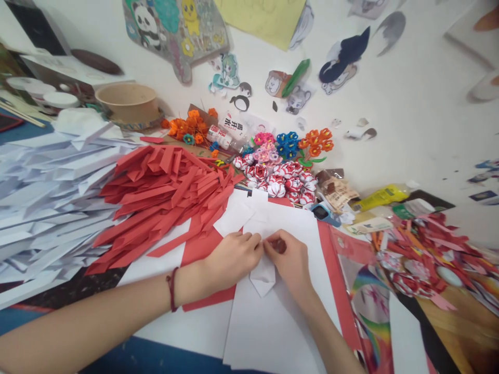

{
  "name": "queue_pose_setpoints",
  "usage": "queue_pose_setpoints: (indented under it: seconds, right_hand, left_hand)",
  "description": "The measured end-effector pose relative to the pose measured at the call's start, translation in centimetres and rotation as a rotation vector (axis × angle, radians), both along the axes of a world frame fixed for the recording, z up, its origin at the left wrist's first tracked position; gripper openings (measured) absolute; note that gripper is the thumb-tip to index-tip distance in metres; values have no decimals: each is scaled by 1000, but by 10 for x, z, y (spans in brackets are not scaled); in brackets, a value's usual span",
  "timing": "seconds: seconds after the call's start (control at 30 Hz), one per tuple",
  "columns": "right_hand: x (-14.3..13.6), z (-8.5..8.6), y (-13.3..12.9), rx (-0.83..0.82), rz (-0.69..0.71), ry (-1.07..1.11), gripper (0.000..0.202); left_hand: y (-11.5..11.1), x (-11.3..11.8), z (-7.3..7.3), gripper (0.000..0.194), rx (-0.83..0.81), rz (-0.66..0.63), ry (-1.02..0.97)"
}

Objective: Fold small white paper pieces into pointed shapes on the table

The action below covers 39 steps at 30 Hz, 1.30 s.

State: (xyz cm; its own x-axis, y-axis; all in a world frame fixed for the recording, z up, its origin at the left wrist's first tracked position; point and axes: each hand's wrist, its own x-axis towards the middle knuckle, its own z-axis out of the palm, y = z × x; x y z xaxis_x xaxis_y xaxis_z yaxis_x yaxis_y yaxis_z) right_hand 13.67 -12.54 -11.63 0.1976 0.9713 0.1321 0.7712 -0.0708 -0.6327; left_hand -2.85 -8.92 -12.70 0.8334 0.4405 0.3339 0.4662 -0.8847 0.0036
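Note:
A small piece of folded white paper (263, 278) with a pointed lower end lies over white sheets (296, 317) in front of me. My left hand (237, 259), a dark red cord on its wrist, has its fingers curled and pressed on the paper's upper part. Touching the same piece from the other side, my right hand (287, 254) pinches it between thumb and fingertips. The two hands nearly meet. Just beyond them rest loose white paper pieces (234, 214). Red paper (208, 254) shows beneath the white sheets.
Folded red strips (167, 192) and white strips (50, 202) are heaped at left. Behind stand red-and-white paper flowers (286, 179), coloured flowers (287, 145) and a tan bowl (127, 101). A yellow bottle (382, 196) and paper scraps (440, 244) lie at right.

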Motion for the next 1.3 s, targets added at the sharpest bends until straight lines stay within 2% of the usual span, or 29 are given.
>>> queue_pose_setpoints:
  seconds: [0.2,0.37,0.57,0.7,0.83,1.0,1.17,1.3]
  right_hand:
    - [-2,-1,-5,68,24,-78,5]
    - [3,-1,-17,119,69,-92,14]
    - [5,-5,-26,227,192,-216,18]
    - [5,-6,-28,253,216,-293,19]
    - [6,-6,-28,306,246,-315,20]
    - [7,-4,-29,290,347,-369,23]
    - [6,-1,-30,282,364,-376,25]
    - [6,-1,-31,257,376,-382,23]
  left_hand:
    - [1,-2,3,11,-12,4,15]
    - [0,-3,5,10,-41,14,8]
    - [2,-3,5,9,-90,59,-57]
    - [2,-2,6,14,-112,123,-130]
    - [2,-1,4,17,-66,87,-129]
    - [2,-2,5,18,-54,34,-87]
    - [3,-3,8,15,-18,-35,-28]
    - [3,-1,9,18,-105,26,-85]
